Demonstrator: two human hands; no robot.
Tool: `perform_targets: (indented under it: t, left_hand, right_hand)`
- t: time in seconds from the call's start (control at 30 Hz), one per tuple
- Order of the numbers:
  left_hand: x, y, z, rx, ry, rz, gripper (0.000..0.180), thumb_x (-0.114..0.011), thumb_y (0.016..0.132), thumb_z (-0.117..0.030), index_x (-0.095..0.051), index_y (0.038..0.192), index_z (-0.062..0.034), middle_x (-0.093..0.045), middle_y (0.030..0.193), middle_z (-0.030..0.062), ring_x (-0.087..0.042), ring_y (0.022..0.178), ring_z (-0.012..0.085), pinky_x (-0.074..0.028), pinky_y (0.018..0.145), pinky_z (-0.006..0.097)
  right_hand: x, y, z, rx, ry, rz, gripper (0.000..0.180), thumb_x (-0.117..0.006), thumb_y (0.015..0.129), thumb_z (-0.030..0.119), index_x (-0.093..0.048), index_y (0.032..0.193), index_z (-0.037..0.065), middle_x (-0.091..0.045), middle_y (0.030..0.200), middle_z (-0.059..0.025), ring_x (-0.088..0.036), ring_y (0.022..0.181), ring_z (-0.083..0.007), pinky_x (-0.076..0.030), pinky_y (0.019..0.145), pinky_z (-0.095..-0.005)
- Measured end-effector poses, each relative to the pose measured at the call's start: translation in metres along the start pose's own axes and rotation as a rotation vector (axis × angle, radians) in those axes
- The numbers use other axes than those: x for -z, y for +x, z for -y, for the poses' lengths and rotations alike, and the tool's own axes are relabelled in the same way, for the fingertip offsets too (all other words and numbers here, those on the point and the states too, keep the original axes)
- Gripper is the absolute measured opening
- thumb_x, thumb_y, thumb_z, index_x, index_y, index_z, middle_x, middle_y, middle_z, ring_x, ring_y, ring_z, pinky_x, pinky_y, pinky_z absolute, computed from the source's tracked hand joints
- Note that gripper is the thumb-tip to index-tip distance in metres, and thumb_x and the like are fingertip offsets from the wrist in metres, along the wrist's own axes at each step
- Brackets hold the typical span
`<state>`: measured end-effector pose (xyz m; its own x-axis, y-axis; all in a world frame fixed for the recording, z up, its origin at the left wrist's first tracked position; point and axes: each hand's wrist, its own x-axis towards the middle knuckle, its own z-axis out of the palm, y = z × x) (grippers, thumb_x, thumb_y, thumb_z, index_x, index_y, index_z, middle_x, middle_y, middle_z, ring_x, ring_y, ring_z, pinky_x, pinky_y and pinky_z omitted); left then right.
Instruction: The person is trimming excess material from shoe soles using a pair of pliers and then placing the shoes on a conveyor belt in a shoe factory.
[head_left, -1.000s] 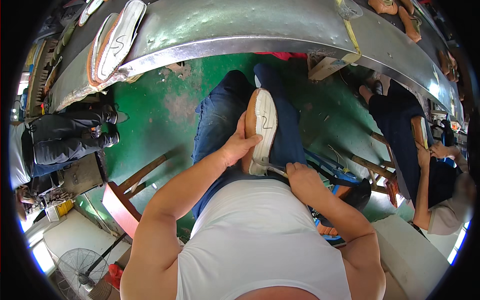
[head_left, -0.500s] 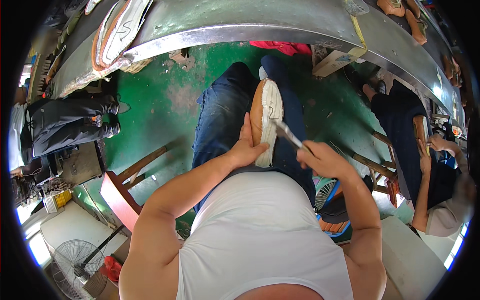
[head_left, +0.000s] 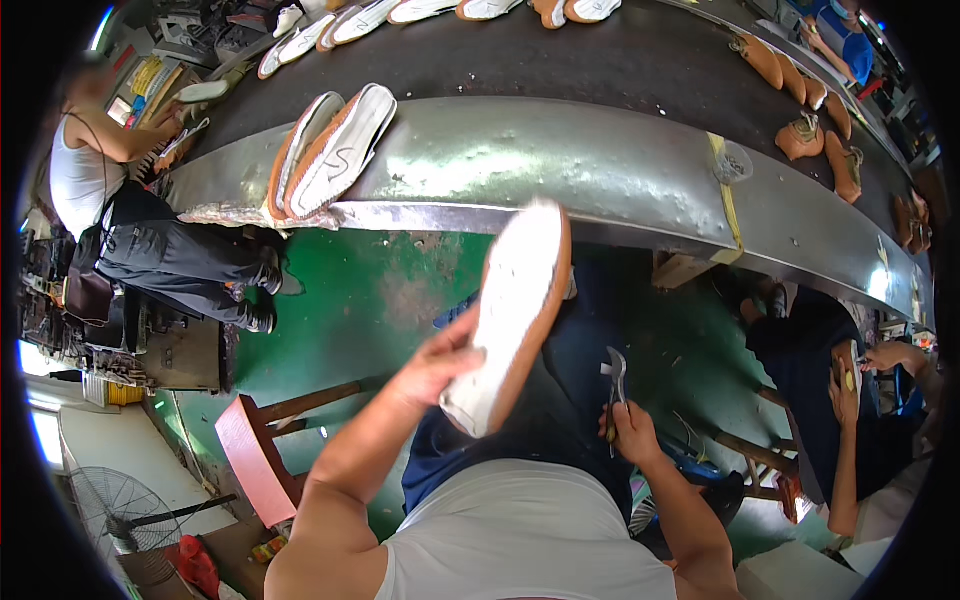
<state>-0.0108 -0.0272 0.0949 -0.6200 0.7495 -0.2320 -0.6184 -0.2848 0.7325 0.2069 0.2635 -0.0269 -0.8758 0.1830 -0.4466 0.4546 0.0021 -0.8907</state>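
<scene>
My left hand (head_left: 443, 362) grips the heel end of a shoe (head_left: 520, 290). Its broad white underside faces up, and a tan-brown side runs along its right edge. The toe points away from me, near the bench's front edge, and is slightly blurred. Lower and to the right, above my lap, my right hand (head_left: 634, 434) is closed around the handles of a pair of metal pincers (head_left: 618, 377). The curved jaws point up and away, apart from the shoe.
A metal-edged workbench (head_left: 560, 160) spans the front. A pair of brown-and-white shoes (head_left: 335, 150) lies on it at left, with more shoes behind and tan lasted uppers (head_left: 800, 135) at right. A red stool (head_left: 255, 455) stands left. Co-workers (head_left: 90, 160) sit at both sides.
My left hand has lifted the shoe off my lap, up toward the bench. My right hand has drawn the pincers back from the shoe and lower. The view has tilted up, showing more bench.
</scene>
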Motion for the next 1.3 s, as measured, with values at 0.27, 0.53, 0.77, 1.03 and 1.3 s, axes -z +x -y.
perform_targets:
  t: [0.27,0.53,0.77,1.03,1.3]
  left_hand:
    - [-0.035,0.237,-0.226,-0.224,0.702,-0.212,0.078,-0.072,0.086,-0.01,-0.03,0.15,0.0033,-0.063,0.126,0.0166,-0.068,0.102,0.0245,-0.057,0.086,0.037]
    - [0.061,0.377,-0.235,-0.093,2.715,-0.308,0.06,-0.055,0.09,-0.018,-0.04,0.149,-0.014,-0.04,0.153,0.012,-0.037,0.139,0.0419,-0.041,0.104,0.054]
    - [0.065,0.285,-0.283,-0.553,2.167,-0.507,0.06,-0.065,0.085,-0.026,-0.049,0.14,-0.0083,-0.05,0.145,0.0151,-0.049,0.133,0.0307,-0.043,0.109,0.04]
    - [0.151,0.184,-0.325,0.156,1.427,-0.686,0.068,-0.075,0.086,-0.041,-0.052,0.142,-0.0102,-0.064,0.125,0.01,-0.06,0.112,0.0191,-0.049,0.095,0.034]
    - [0.023,0.097,-0.177,-0.314,0.654,-0.303,0.074,-0.077,0.087,-0.034,-0.043,0.145,-0.0022,-0.062,0.126,0.0107,-0.057,0.115,0.0193,-0.047,0.1,0.033]
  right_hand:
    - [0.008,0.028,0.004,-0.109,0.197,0.123,0.043,-0.043,0.106,0.035,-0.059,0.104,-0.006,-0.067,0.085,-0.0133,-0.067,0.069,-0.0186,-0.054,0.064,-0.0313]
    - [0.013,0.042,0.012,-0.179,0.346,0.185,0.049,-0.044,0.105,0.042,-0.057,0.11,-0.005,-0.068,0.088,-0.014,-0.069,0.071,-0.0212,-0.052,0.057,-0.031]
    - [0.015,0.038,0.015,-0.202,0.35,0.128,0.052,-0.04,0.106,0.044,-0.057,0.11,-0.004,-0.068,0.087,-0.0143,-0.069,0.069,-0.0223,-0.047,0.046,-0.0278]
    - [0.007,0.041,0.002,-0.148,0.353,0.141,0.053,-0.04,0.106,0.045,-0.058,0.108,-0.005,-0.068,0.086,-0.0148,-0.068,0.069,-0.0237,-0.049,0.049,-0.0291]
    - [-0.004,0.021,0.008,-0.186,0.34,0.082,0.036,-0.049,0.104,0.031,-0.058,0.111,-0.003,-0.067,0.088,-0.0114,-0.067,0.072,-0.0181,-0.053,0.065,-0.0315]
